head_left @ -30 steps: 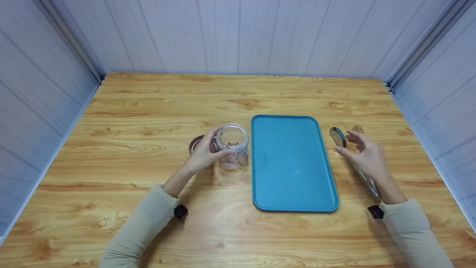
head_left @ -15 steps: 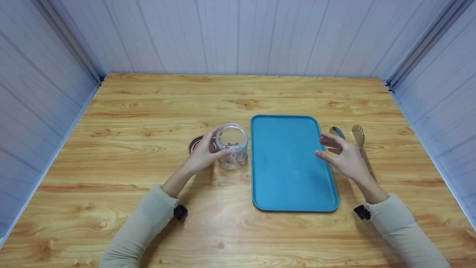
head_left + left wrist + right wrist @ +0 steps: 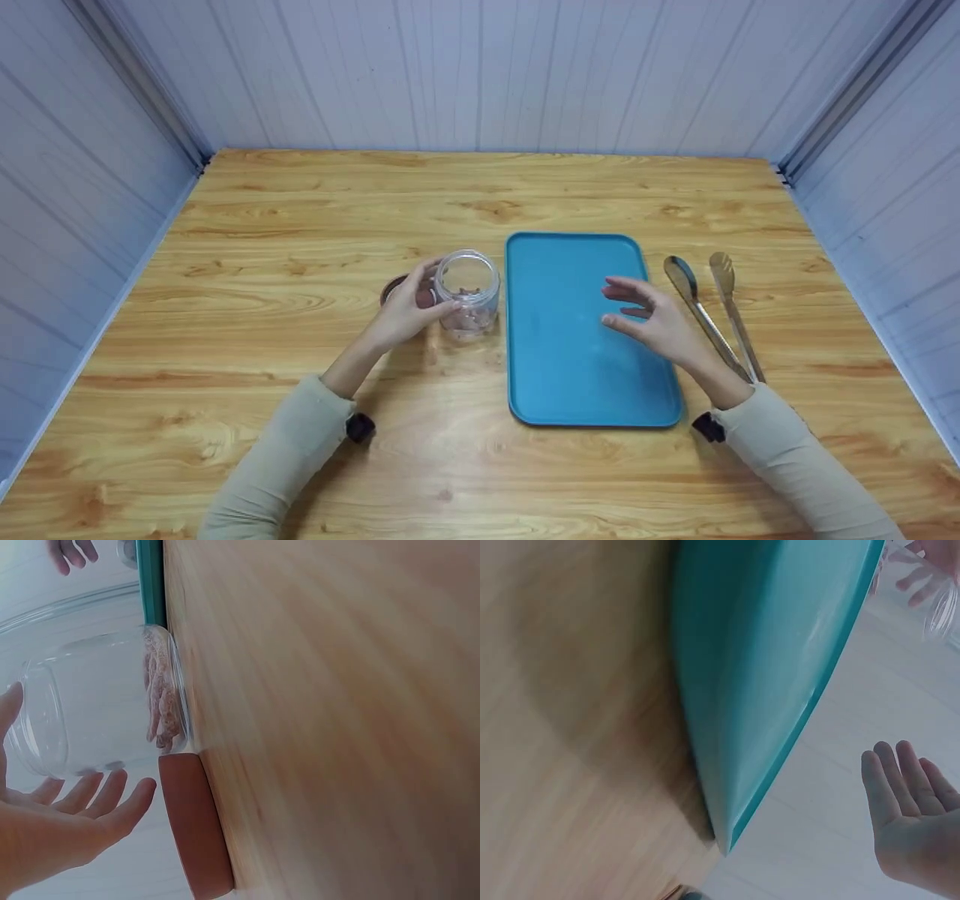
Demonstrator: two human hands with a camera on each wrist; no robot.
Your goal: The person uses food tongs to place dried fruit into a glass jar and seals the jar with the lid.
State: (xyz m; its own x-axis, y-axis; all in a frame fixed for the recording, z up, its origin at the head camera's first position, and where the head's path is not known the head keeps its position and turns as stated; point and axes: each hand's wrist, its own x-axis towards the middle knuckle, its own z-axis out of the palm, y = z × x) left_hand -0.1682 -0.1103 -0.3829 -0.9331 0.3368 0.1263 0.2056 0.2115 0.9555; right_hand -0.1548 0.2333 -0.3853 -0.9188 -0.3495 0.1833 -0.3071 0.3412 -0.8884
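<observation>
A clear jar (image 3: 469, 319) stands upright without a lid, left of the blue tray. Reddish-brown pieces (image 3: 161, 694) lie at its bottom. My left hand (image 3: 401, 315) is around the jar's left side, thumb near the rim and fingers loosely spread; the left wrist view shows a gap between the nearest finger and the jar. A brown lid (image 3: 196, 829) lies beside the jar, partly hidden by that hand in the head view. Over the right part of the tray (image 3: 570, 360) hovers my right hand (image 3: 656, 322), fingers extended and holding nothing. Metal tongs (image 3: 709, 322) rest right of the tray.
The wooden table (image 3: 300, 225) is enclosed by pale panels (image 3: 480, 75) at the back and both sides. The tongs' spoon-like and fork-like ends point to the back; the right forearm passes close to their near end.
My right hand has moved left from above the tongs to over the tray, uncovering them. My left hand has drawn back slightly from the jar, which stays in place.
</observation>
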